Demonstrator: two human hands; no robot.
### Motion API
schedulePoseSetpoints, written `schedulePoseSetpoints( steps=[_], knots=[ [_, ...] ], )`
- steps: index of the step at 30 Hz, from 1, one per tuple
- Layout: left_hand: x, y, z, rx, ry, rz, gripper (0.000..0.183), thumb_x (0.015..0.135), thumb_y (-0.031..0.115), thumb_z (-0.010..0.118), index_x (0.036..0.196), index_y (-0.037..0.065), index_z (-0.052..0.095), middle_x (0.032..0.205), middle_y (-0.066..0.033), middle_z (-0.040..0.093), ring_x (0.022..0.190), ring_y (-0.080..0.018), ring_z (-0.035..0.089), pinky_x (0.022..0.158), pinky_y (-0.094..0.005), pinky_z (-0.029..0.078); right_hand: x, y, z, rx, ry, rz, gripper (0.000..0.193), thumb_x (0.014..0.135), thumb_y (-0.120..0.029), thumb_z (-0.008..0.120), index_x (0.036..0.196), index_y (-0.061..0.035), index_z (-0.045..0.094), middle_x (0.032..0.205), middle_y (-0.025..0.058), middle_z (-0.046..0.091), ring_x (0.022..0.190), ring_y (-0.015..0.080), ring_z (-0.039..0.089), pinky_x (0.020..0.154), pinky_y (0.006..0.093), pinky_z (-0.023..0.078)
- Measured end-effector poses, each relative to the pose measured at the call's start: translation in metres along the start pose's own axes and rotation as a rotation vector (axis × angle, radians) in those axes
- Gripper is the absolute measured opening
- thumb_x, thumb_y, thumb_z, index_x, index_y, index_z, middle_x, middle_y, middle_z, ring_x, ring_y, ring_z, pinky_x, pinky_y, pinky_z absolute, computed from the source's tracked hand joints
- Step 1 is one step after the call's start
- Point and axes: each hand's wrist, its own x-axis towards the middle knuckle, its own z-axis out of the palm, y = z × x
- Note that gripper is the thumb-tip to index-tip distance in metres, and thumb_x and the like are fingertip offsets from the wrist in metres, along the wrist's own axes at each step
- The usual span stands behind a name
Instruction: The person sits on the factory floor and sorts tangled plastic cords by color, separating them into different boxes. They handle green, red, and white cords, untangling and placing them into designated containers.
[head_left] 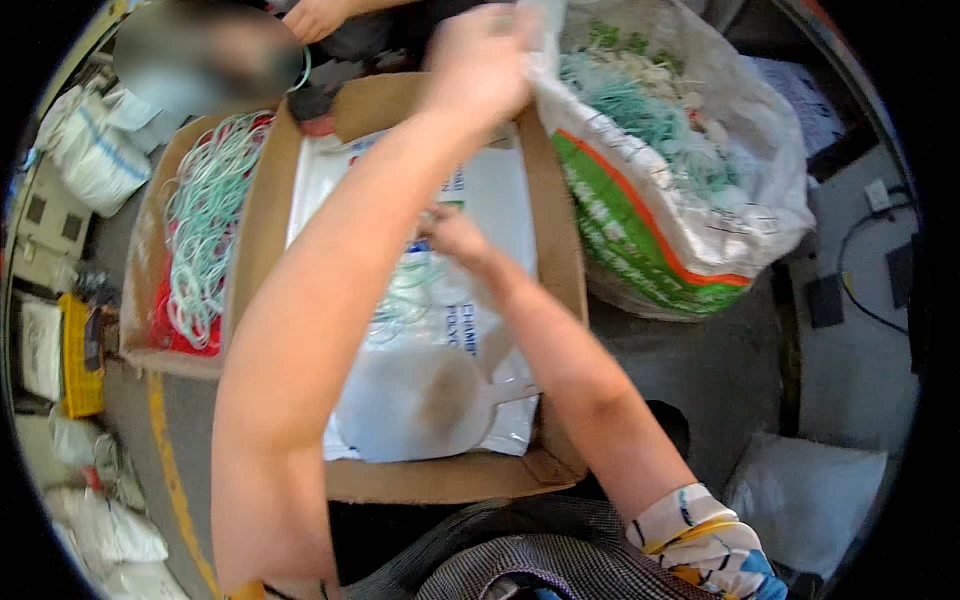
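My left hand (485, 60) is raised over the far right edge of a cardboard box (555, 230), beside the rim of a large white woven sack (650, 230). Motion smears its fingers. Lower, above the middle of the box, my right hand (460, 238) is closed with fingertips pinched together; what they hold is too small and blurred to name. Just below it, loose teal cords (405, 295) lie on white plastic bags with blue print (505, 200). A flat whitish paddle (415, 405) with a short handle rests on the bags nearest me. My left forearm hides part of the box.
Left stands a second cardboard box (140, 290) with tangled white and teal cords (205, 230) over red material. Bundles of teal and pale strands (640, 110) fill the sack. Across from me is another person's hand (318, 15). A yellow crate (80, 355) sits far left.
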Motion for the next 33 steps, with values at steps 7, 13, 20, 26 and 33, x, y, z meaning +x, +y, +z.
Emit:
schedulePoseSetpoints(
  steps=[7,13,20,26,33],
  knots=[
    [-0.143,-0.046,-0.157,-0.301,0.433,-0.750,0.022,0.098,0.020,0.037,0.090,0.003,0.048,0.069,-0.0055,0.049,0.054,-0.0132,0.041,0.053,-0.0277,0.038,0.040,0.032,-0.024,-0.310,-0.080,0.306,0.039,0.087,-0.035,0.058,0.111,-0.0037,0.054,0.067,0.0065,0.052,0.052,0.0164,0.049,0.048,0.0287,0.039],
    [-0.197,-0.099,-0.190,-0.341,0.418,-0.843,0.021,0.098,0.019,0.037,0.091,0.002,0.047,0.070,-0.0033,0.048,0.052,-0.0097,0.039,0.047,-0.0241,0.032,0.058,0.092,0.026,-0.792,0.213,0.155,0.036,0.075,-0.014,0.067,0.105,0.0002,0.051,0.099,0.0219,0.060,0.098,0.0336,0.058,0.079,0.0421,0.047],
    [-0.181,-0.110,-0.197,-0.248,0.344,-0.830,0.018,0.095,0.019,0.046,0.090,0.003,0.052,0.067,0.0019,0.046,0.053,-0.0058,0.039,0.048,-0.0220,0.031,0.028,-0.010,0.004,-0.223,0.103,-0.252,0.023,0.080,0.000,0.058,0.102,0.0029,0.055,0.085,0.0111,0.064,0.081,0.0172,0.064,0.070,0.0286,0.048],
    [-0.141,-0.075,-0.174,-0.139,0.214,-0.669,0.016,0.084,0.021,0.065,0.086,0.006,0.059,0.057,0.0112,0.038,0.046,0.0016,0.029,0.041,-0.0170,0.019,-0.020,-0.100,0.007,-0.075,-0.007,-0.242,0.023,0.087,-0.015,0.060,0.101,0.0032,0.062,0.083,0.0035,0.063,0.073,0.0085,0.056,0.065,0.0236,0.045],
    [-0.148,-0.060,-0.164,-0.087,0.155,-0.499,0.013,0.077,0.009,0.069,0.087,0.002,0.065,0.062,0.0073,0.049,0.056,-0.0015,0.042,0.052,-0.0186,0.032,-0.025,-0.098,0.021,-0.139,0.248,-0.466,0.021,0.087,-0.013,0.059,0.099,0.0045,0.060,0.075,0.0098,0.063,0.066,0.0090,0.054,0.060,0.0254,0.045]
  ],
)
